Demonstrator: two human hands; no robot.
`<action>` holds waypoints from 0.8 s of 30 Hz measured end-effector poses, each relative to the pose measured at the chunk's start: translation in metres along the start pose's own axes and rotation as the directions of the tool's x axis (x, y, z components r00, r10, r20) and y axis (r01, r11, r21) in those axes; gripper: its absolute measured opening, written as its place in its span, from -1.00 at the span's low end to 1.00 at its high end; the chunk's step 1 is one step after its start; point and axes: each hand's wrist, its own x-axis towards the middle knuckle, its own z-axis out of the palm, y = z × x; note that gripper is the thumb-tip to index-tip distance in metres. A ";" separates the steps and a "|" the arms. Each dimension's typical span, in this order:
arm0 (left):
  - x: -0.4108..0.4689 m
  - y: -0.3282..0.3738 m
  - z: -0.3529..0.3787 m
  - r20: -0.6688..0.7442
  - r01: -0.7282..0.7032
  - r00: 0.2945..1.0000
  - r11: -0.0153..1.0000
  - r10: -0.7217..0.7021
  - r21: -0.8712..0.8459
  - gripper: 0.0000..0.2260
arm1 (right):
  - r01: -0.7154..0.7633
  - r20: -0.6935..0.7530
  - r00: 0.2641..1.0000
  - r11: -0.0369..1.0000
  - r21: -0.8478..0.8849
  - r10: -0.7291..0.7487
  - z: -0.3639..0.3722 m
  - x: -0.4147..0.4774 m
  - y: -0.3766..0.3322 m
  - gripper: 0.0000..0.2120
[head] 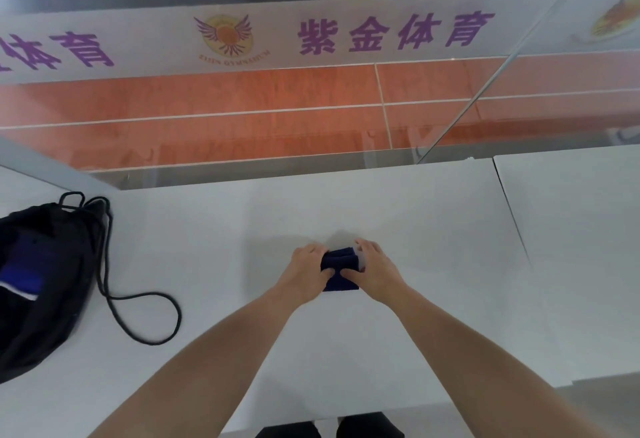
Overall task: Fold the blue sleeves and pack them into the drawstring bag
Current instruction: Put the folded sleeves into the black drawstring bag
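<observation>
A small, dark blue folded sleeve (341, 269) lies on the white table (207, 247) in front of me. My left hand (306, 271) grips its left side and my right hand (375, 269) grips its right side, thumbs pressing on top. Both hands cover much of the cloth. The black drawstring bag (45, 285) lies at the far left of the table, mouth open, with blue fabric with a white edge (24, 275) showing inside. Its black cord (138, 316) loops out over the table towards me.
A glass wall (311, 119) with a white banner of purple letters rises just behind the table's far edge. A seam (512, 216) divides this table from a second white table at the right. The near table edge is by my knees.
</observation>
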 end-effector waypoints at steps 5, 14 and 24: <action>0.001 -0.001 0.009 0.031 0.017 0.999 0.998 -0.019 0.060 -0.68 | 0.052 0.097 0.994 0.997 -0.060 -0.046 -0.001 0.011 0.000 -0.50; -0.027 0.003 0.014 0.072 -0.018 0.997 1.000 0.019 -0.016 -0.67 | 0.201 0.141 0.975 0.953 -0.226 -0.172 0.005 -0.001 0.009 -0.55; -0.090 -0.002 -0.033 0.068 -0.036 0.997 0.996 0.042 -0.086 -0.91 | 0.245 0.279 0.937 0.965 -0.091 -0.211 -0.001 -0.042 -0.044 -0.70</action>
